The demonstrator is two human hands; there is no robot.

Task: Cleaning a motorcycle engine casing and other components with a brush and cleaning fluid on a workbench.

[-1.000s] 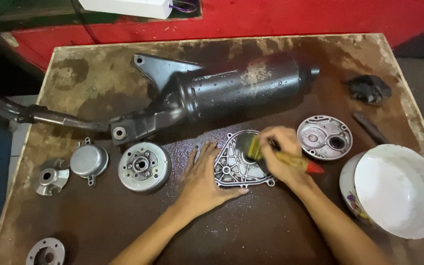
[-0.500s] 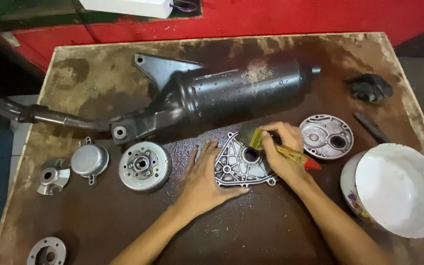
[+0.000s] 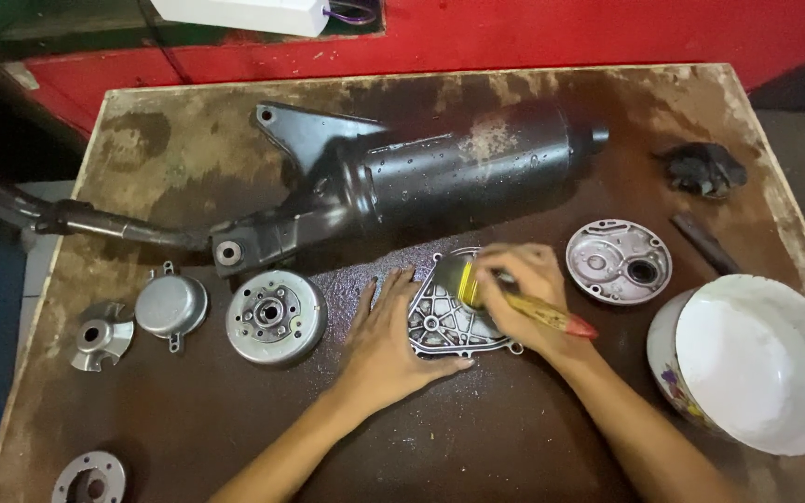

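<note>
Down on the brown table (image 3: 188,410), going left to right, lie a small metal cap (image 3: 171,305) and a round metal wheel (image 3: 275,317). Next, the left hand (image 3: 386,345) lies flat with fingers spread, pressing the edge of the metal cover (image 3: 440,321). The right hand (image 3: 525,296) has its fingers closed around a paintbrush (image 3: 514,303). Its long handle slants down to the right, and its bristles point up-left, onto the cover. A white bowl (image 3: 761,363) sits far right.

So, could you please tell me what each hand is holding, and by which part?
The right hand grips a paintbrush by its wooden handle. The left hand holds nothing; it presses flat on the ribbed metal cover.
</note>
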